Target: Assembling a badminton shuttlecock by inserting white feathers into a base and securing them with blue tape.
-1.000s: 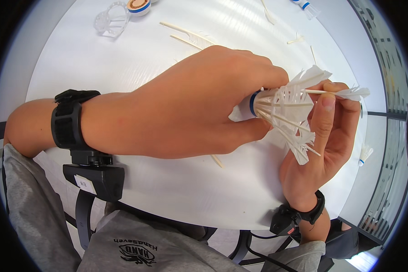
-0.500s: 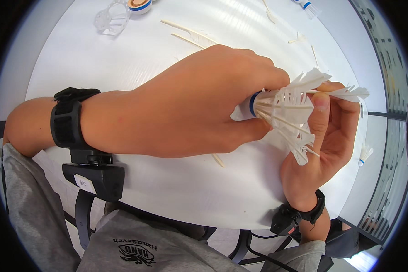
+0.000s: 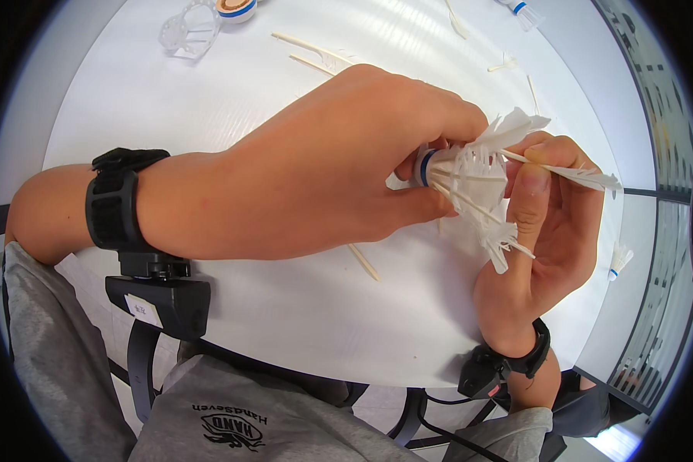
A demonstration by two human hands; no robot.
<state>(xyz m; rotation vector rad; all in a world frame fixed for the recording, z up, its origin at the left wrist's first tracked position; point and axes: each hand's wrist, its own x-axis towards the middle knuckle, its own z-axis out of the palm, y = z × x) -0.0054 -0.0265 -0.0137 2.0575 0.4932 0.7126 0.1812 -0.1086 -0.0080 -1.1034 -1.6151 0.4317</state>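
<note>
Shuttlecock: its tattered white skirt is held above the right half of the tabletop, pointed to the right, with the blue-banded base at its left.
Left hand: the base is gripped between thumb and fingers, partly hidden by them.
Right hand: a feather is pinched by its shaft between thumb and index finger; whether its inner end is still joined to the skirt cannot be told.
Risk: the thin shaft could be snapped or split if bent sideways in the pinch; neighbouring vanes could be torn if snagged by it; the base could be twisted loose if held too lightly.
Change: compared with a second ago, the shuttlecock has been shifted slightly left, more of its base is exposed, and the feather's outer end has been lowered.
Loose shaft: left lying near the left hand.
Far left: a clear plastic skirt and a cork-faced base are seen.
</note>
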